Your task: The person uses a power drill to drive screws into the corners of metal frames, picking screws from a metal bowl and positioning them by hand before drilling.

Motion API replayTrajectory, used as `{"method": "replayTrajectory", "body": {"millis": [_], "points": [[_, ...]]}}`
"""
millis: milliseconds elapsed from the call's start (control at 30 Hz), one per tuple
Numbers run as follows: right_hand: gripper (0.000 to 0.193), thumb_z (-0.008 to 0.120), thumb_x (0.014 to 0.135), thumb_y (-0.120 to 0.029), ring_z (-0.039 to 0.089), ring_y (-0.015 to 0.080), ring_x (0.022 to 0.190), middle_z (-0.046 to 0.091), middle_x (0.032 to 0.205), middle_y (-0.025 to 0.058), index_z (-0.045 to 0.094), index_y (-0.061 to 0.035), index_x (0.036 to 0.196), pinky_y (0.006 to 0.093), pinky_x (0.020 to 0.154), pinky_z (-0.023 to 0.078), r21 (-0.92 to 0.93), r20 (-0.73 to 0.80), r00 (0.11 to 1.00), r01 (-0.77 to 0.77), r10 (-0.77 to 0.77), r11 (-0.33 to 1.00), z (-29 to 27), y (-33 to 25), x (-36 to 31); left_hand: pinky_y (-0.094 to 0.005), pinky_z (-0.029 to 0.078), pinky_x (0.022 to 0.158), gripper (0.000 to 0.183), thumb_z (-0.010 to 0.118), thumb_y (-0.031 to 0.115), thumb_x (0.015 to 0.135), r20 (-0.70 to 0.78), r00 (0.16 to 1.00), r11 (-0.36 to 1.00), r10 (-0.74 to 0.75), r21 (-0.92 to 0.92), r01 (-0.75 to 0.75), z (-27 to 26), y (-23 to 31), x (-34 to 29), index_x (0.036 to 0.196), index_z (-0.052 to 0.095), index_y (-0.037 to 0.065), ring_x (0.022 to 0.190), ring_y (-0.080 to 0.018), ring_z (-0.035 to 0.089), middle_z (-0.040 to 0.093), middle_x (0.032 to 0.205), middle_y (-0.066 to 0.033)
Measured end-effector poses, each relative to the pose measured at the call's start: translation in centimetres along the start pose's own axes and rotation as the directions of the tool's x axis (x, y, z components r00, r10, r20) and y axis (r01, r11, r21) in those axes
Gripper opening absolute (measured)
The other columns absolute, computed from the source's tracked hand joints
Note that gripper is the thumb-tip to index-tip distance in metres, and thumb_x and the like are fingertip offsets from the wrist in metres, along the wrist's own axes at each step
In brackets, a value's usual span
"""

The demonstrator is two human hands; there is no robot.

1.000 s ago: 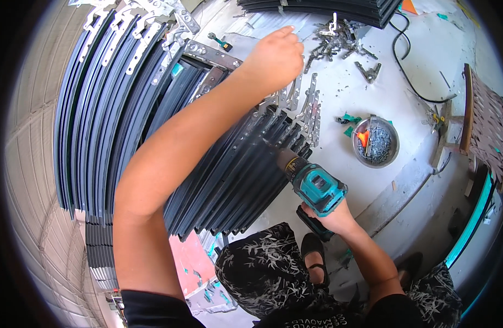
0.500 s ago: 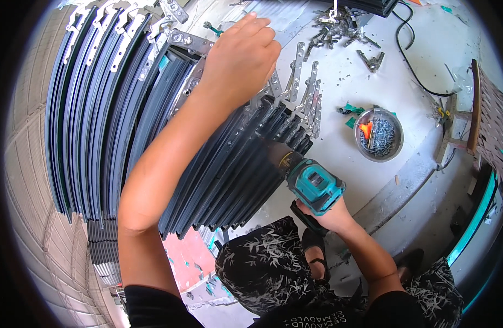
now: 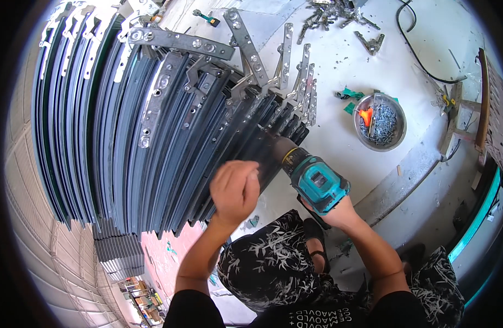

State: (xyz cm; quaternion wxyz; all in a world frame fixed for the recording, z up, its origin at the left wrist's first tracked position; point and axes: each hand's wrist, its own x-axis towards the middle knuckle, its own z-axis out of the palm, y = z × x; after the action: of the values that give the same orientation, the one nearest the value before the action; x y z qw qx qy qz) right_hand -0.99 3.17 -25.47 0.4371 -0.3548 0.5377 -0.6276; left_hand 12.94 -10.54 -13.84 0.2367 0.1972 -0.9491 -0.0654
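Note:
My right hand (image 3: 338, 212) is wrapped around the grip of a teal cordless drill (image 3: 320, 183). Its chuck points to the upper left, at the ends of a row of dark grey metal frame profiles (image 3: 169, 136) standing side by side. Over the near part of these profiles hovers my left hand (image 3: 235, 188), slightly blurred, its fingers curled in; whatever they may hold is hidden. Metal friction hinges (image 3: 180, 44) are attached along the profiles' far ends, several with arms swung outward, one of them a splayed hinge arm (image 3: 246, 46).
Right of the drill, a round steel bowl (image 3: 396, 139) holds many screws and an orange piece. Loose hinges (image 3: 339, 13) lie at the back of the white tabletop, with a black cable (image 3: 413, 65) farther right. A woven-seat chair (image 3: 489, 104) stands at the far right.
My left hand has come back from the hinges at the far end to the near part of the profiles. The drill stays at about the same spot, and the view has shifted slightly.

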Motion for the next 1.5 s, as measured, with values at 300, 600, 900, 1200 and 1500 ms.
{"method": "replayTrajectory", "body": {"millis": [300,600,900,1200,1500], "points": [[0.038,0.074,0.075,-0.017,0.064,0.0175,0.081,0.068,0.092,0.0109,0.062,-0.0017,0.108,0.0295,0.077,0.049,0.025,0.055,0.995,-0.088,0.086,0.996,2.9,1.3,2.4,-0.0267,0.048,0.085,0.03,0.049,0.016,0.098,0.238,0.64,0.367,-0.73,-0.654,0.662,3.5,-0.2,-3.0,0.121,0.053,-0.003,0.093,-0.0139,0.061,0.065,0.101,-0.0076],[0.041,0.072,0.076,-0.011,0.063,0.0183,0.077,0.068,0.089,0.0118,0.06,-0.0028,0.114,0.0286,0.075,0.05,0.035,0.052,0.998,-0.04,0.038,0.999,3.6,1.9,2.6,-0.0271,0.048,0.085,0.035,0.053,0.016,0.097,0.244,0.609,0.305,-0.755,-0.691,0.655,4.4,-0.6,-3.3,0.127,0.047,-0.003,0.095,-0.0127,0.059,0.062,0.106,-0.0095],[0.04,0.074,0.072,-0.015,0.065,0.0273,0.07,0.067,0.082,0.0131,0.062,-0.0061,0.109,0.0324,0.066,0.051,0.071,-0.009,0.998,0.061,-0.06,0.996,4.5,1.2,3.2,-0.0321,0.045,0.093,0.035,0.051,0.013,0.096,-0.131,0.72,0.633,-0.682,-0.599,0.49,4.6,0.3,-2.2,0.126,0.046,-0.005,0.102,-0.0211,0.057,0.057,0.115,-0.0157],[0.024,0.061,0.079,-0.025,0.061,0.0337,0.063,0.062,0.07,0.0117,0.058,-0.0087,0.097,0.0399,0.053,0.047,-0.109,0.033,0.997,0.072,-0.069,0.991,5.4,2.0,2.8,-0.0403,0.049,0.08,0.03,0.054,0.035,0.084,0.141,0.907,0.917,0.396,-0.118,-0.382,4.1,2.1,0.9,0.088,0.066,0.007,0.086,-0.0234,0.064,0.065,0.095,-0.0066],[0.024,0.063,0.071,-0.017,0.061,0.0302,0.065,0.059,0.072,0.0114,0.054,-0.0052,0.089,0.0393,0.054,0.048,-0.21,0.075,0.988,0.146,-0.132,0.967,4.3,2.3,4.6,-0.036,0.048,0.081,0.034,0.045,0.033,0.09,0.157,0.919,0.93,0.361,-0.135,-0.343,4.2,1.2,0.4,0.088,0.07,0.01,0.091,-0.02,0.065,0.068,0.094,-0.0035]]}}
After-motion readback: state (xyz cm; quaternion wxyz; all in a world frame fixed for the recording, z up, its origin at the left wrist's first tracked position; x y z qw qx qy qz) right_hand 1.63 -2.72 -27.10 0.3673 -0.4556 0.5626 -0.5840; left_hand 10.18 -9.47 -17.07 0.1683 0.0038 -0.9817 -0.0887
